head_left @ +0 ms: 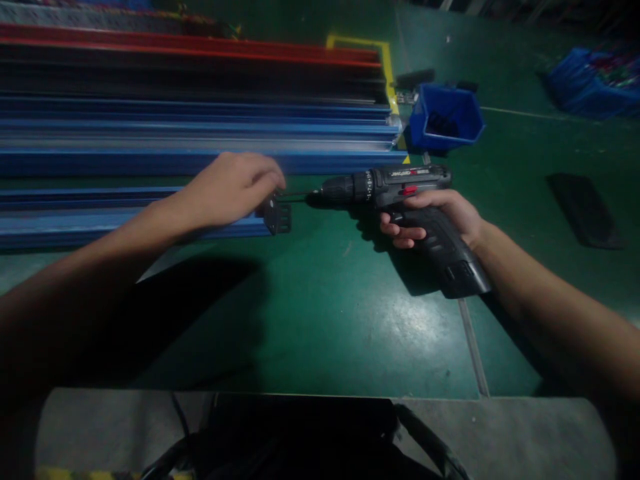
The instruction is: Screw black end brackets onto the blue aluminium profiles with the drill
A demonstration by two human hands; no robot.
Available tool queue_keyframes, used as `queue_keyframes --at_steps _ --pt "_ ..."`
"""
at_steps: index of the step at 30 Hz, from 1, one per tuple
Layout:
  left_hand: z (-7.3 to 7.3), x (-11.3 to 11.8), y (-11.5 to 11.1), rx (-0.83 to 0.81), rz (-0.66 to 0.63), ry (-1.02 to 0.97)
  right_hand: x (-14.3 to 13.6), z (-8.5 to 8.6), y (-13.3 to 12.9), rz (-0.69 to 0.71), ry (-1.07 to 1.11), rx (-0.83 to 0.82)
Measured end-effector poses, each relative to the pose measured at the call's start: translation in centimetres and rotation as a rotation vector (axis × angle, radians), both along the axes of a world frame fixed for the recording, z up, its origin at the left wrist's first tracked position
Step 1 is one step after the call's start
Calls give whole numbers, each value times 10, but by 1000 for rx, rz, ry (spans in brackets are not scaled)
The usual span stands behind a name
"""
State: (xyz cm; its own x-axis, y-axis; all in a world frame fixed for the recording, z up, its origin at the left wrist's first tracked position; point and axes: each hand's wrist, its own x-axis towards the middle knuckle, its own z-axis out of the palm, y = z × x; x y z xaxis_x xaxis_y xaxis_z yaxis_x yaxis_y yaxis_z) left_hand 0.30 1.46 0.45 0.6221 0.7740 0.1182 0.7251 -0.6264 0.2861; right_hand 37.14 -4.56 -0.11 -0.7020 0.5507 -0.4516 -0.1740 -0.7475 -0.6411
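Observation:
My right hand (435,217) is wrapped around the grip of a black cordless drill (413,180), its index finger at the trigger. The drill lies level, and its long thin bit (295,195) points left. The bit's tip reaches a black end piece (277,217) at the right end of a blue metal profile (230,230). My left hand (235,187) lies over that profile end, its thumb and fingers closed at the top of the black end piece. Part of the fingertips, and any screw there, are hidden.
Behind my left hand lie several long blue profiles (200,143), with black and red (200,43) ones farther back. A blue bin (445,120) holds dark parts; another blue bin (590,83) stands farther right. A black flat object (585,210) lies right of the drill on the green tabletop (350,320).

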Motion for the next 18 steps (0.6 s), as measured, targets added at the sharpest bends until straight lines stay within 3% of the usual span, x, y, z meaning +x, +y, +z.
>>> queue_keyframes --at_steps 18 --pt "-3 0 1 -7 2 -64 -2 0 -1 -37 14 -25"
